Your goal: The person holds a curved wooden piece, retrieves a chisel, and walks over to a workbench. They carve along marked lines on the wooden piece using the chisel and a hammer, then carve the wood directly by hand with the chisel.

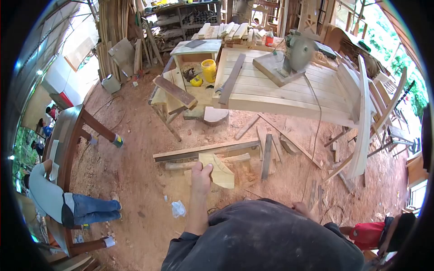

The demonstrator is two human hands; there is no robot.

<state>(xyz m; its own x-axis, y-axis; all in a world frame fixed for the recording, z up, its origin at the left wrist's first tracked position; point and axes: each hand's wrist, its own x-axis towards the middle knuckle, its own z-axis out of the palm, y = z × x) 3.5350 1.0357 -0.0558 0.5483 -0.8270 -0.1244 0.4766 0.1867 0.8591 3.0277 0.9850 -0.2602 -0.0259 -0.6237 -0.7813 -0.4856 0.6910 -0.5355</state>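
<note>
My left hand (201,175) grips a flat, pale piece of wood (222,174) by its left edge, thumb on top. The piece has an angled outline and a curved line across its face. It is held out in front of me, above scrap wood on the ground. Low at my right side, my right hand (300,208) shows only in part beside my dark shirt. Its fingers are too small and hidden to read.
A planked wooden workbench (253,97) ahead bears a circular saw (296,54). Long timber offcuts (205,151) litter the floor. A yellow container (208,71) stands by the bench. One person (49,194) leans at a long brown table (68,135) on the left; another person (368,235) is at right.
</note>
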